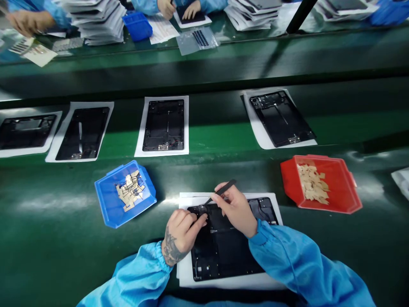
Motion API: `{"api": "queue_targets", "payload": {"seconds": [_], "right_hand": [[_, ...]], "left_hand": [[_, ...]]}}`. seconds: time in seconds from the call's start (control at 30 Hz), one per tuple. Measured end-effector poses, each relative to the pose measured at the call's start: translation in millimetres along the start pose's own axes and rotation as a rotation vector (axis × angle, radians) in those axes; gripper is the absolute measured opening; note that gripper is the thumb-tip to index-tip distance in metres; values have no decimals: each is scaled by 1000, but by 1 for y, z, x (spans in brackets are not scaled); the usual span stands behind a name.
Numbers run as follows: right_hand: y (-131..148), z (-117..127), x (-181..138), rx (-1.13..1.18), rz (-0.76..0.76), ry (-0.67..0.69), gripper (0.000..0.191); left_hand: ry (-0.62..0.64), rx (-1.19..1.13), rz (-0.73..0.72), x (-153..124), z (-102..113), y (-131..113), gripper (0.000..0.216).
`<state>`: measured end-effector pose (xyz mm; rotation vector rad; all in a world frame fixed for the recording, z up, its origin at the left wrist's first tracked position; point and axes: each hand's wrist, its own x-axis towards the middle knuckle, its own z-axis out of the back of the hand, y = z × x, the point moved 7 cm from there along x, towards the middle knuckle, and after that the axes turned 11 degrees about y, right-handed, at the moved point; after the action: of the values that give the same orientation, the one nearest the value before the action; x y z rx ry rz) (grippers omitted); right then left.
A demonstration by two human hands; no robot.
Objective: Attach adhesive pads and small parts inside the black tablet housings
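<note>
A black tablet housing point(230, 251) lies on white sheets point(255, 281) right before me, its inner side facing up. My right hand point(236, 209) is closed round dark tweezers point(228, 186), whose tip points down at the housing's upper left corner. At that same corner my left hand point(183, 230) rests with fingers bent and thumb and forefinger close together. Beside the fingertips a small shiny part point(202, 208) sits in the corner. Whether the left fingers grip anything is hidden.
A blue bin point(110, 209) with tan pieces stands to the left, a red bin point(341, 183) with tan pieces to the right. Several housings, such as one black housing point(156, 123), lie on paper across the green belt point(217, 136). Co-workers' hands point(191, 9) show beyond.
</note>
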<state>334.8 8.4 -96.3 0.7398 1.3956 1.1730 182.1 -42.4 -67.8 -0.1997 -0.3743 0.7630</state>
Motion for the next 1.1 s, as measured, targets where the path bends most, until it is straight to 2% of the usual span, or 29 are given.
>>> {"api": "queue_targets", "payload": {"seconds": [0.1, 0.2, 1.1], "right_hand": [[4, 0, -1, -143, 66, -11, 16], [3, -2, -2, -190, 74, 3, 14], [7, -6, -4, -295, 88, 2, 14]], "left_hand": [[10, -42, 6, -1, -1, 1, 27], [13, -78, 6, -1, -3, 1, 24], [56, -105, 70, 0, -3, 2, 25]]}}
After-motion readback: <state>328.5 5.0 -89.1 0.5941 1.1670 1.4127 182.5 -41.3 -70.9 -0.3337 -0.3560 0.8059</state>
